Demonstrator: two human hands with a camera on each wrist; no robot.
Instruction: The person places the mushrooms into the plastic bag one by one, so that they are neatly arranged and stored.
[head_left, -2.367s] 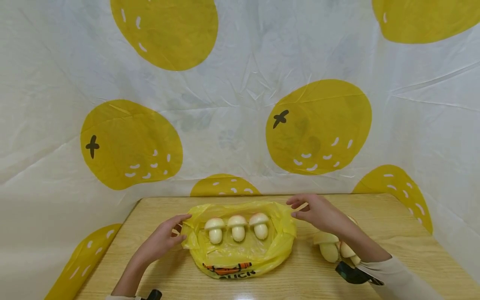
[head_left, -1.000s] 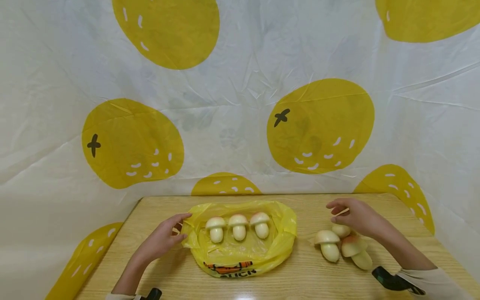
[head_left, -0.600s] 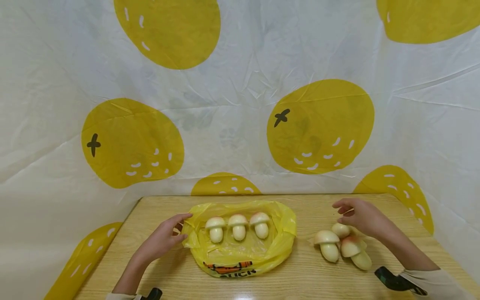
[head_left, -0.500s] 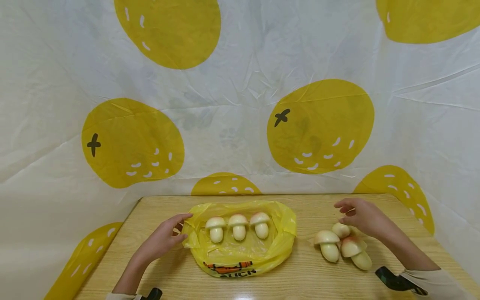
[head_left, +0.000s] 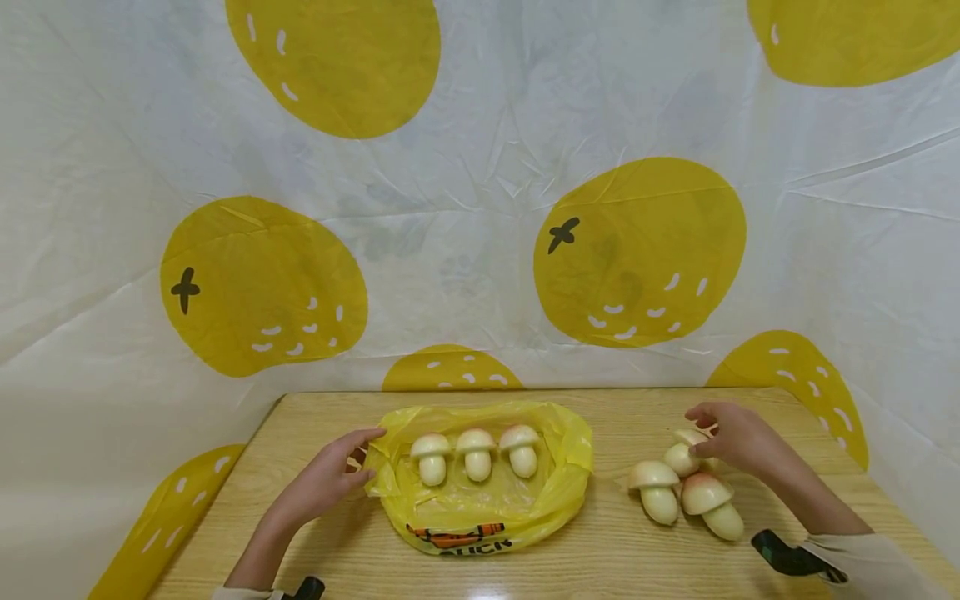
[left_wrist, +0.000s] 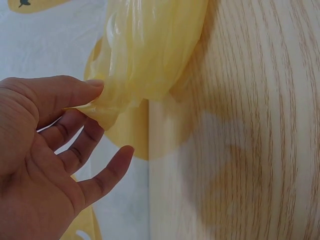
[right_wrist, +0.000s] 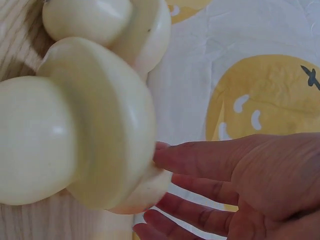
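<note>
My left hand (head_left: 328,477) pinches the left edge of a yellow plastic bag (head_left: 480,508) between thumb and fingers, its little finger free in the left wrist view. Three toy mushrooms (head_left: 477,465), cream with a reddish tint on top, sit side by side in the bag's wide mouth. Three more mushrooms lie clustered on the table to the right. My right hand (head_left: 738,437) is at the rearmost mushroom (head_left: 681,458), thumb and fingers apart beside its cap. In the right wrist view a nearer mushroom (right_wrist: 35,140) hides most of that rear mushroom (right_wrist: 145,192).
The wooden table (head_left: 600,567) ends at a white curtain (head_left: 465,275) printed with large yellow fruit, which hangs behind and at both sides. Orange and black printing (head_left: 457,540) shows on the bag's front.
My right hand has left the bag's right edge and moved right to the mushroom cluster, then a little farther right, uncovering the rear mushroom's cap. My left hand stays at the bag.
</note>
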